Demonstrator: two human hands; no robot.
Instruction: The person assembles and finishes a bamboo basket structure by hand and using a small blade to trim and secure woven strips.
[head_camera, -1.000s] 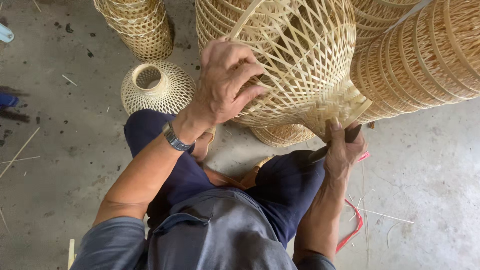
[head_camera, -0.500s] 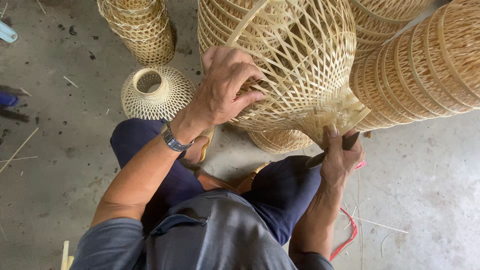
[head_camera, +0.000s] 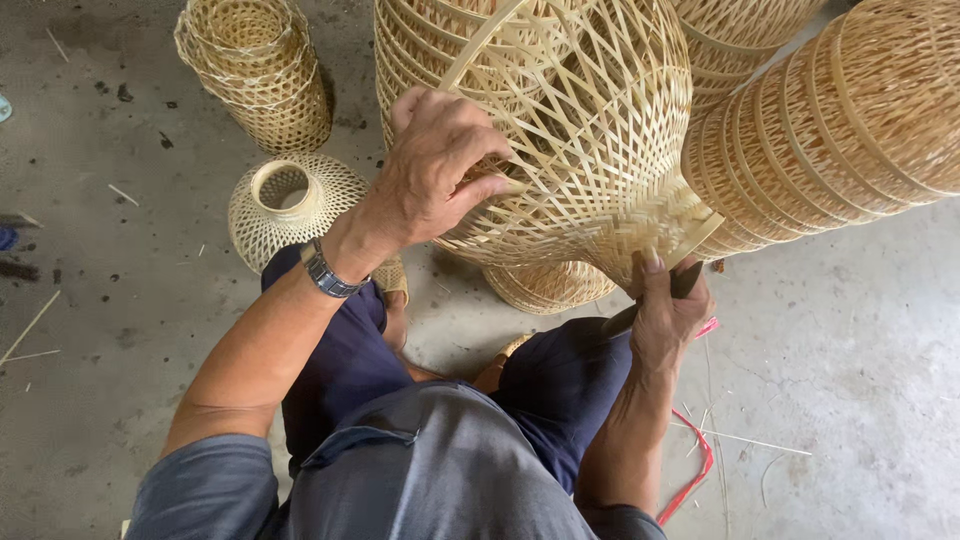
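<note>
A large open-weave bamboo basket (head_camera: 590, 120) lies tilted above my knees, its narrow neck pointing down and right. My left hand (head_camera: 440, 165), with a wristwatch, grips the side of its lattice, fingers hooked into the weave. My right hand (head_camera: 665, 310) is closed round a dark-handled knife (head_camera: 650, 300) right at the basket's neck rim, thumb pressed against the bamboo edge. The blade is mostly hidden behind the hand and rim.
A stack of woven baskets (head_camera: 840, 120) lies to the right. One small vase-shaped basket (head_camera: 285, 205) stands by my left knee, a taller one (head_camera: 260, 65) behind it, another (head_camera: 545, 285) under the big one. Red strip (head_camera: 695, 470) and bamboo slivers litter the concrete floor (head_camera: 860, 380).
The view has shifted slightly; the basket has turned a little under my left hand, and my right hand with the knife has risen closer to the neck rim.
</note>
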